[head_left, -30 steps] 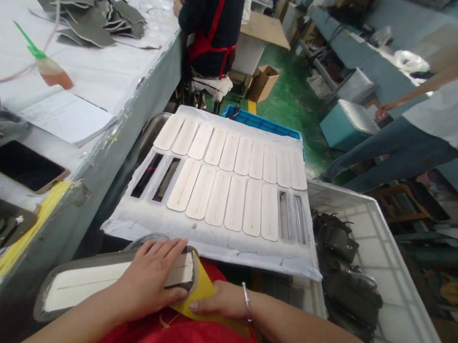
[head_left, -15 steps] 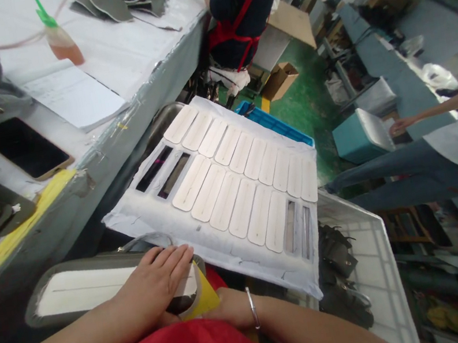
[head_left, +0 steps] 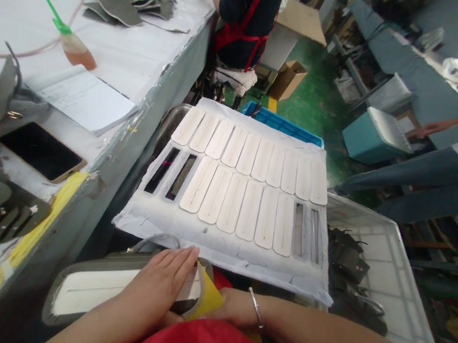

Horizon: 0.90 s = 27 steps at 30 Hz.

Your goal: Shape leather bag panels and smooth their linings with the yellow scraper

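My left hand (head_left: 170, 278) lies over the right end of a long grey-green piece (head_left: 138, 258) that has a white oblong panel (head_left: 86, 290) on its face. Its fingers are stretched out side by side across the panel. Under the same end is my right hand (head_left: 229, 306), with a bracelet at the wrist; its fingers are hidden beneath the piece and a yellow strip (head_left: 210, 293). Just beyond, a white board (head_left: 139, 210) bears two rows of rounded white panels (head_left: 234, 200), with dark slots at the left and greyish slots at the right.
On the left table (head_left: 140, 63) are a phone (head_left: 42, 151), a notepad (head_left: 87, 98), a bottle (head_left: 77, 49) and grey pieces (head_left: 113, 3). A white crate (head_left: 383, 251) stands right of the board, a blue crate (head_left: 286, 121) behind it. Two people stand farther off.
The whole view has shifted slightly, so things appear a little farther right and lower. My hands keep their places on the piece. The right-hand person's arm has moved a little.
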Tool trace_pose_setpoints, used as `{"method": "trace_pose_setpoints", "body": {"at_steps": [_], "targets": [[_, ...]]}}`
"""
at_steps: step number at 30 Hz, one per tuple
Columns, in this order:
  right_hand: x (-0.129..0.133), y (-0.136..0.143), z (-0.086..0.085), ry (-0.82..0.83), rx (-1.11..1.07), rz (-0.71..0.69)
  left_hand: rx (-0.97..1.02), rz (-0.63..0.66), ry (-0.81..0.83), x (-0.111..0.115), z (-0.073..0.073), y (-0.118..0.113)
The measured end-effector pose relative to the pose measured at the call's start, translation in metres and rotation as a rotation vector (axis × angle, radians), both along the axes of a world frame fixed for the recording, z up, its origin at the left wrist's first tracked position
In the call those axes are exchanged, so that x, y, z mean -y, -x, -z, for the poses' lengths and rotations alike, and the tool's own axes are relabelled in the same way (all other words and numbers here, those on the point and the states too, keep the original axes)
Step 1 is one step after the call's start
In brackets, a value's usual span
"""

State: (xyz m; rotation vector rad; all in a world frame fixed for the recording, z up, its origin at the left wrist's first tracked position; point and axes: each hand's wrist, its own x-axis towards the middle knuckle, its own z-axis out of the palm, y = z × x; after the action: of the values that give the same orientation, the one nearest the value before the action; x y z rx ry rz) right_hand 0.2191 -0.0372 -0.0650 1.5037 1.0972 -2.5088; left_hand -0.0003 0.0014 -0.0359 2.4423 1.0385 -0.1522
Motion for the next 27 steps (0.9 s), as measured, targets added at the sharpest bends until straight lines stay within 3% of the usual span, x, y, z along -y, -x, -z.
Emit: {"method": "trace_pose_setpoints", "body": {"at_steps": [11,18,22,27], "targets": [[0.004,0.010,-0.014,0.107,-0.032,0.092,-0.085,0.030,0.241,-0.012,-0.027,-0.004],[0.012,0.015,-0.017,0.119,-0.068,0.172,-0.078,0.063,0.184,-0.011,-0.022,-0.002],[0.019,0.016,-0.018,0.080,-0.078,0.142,-0.088,0.012,0.089,0.007,-0.026,0.006],[0.032,0.021,-0.017,0.071,-0.090,0.197,-0.062,-0.053,-0.030,0.026,-0.020,0.020]]}}
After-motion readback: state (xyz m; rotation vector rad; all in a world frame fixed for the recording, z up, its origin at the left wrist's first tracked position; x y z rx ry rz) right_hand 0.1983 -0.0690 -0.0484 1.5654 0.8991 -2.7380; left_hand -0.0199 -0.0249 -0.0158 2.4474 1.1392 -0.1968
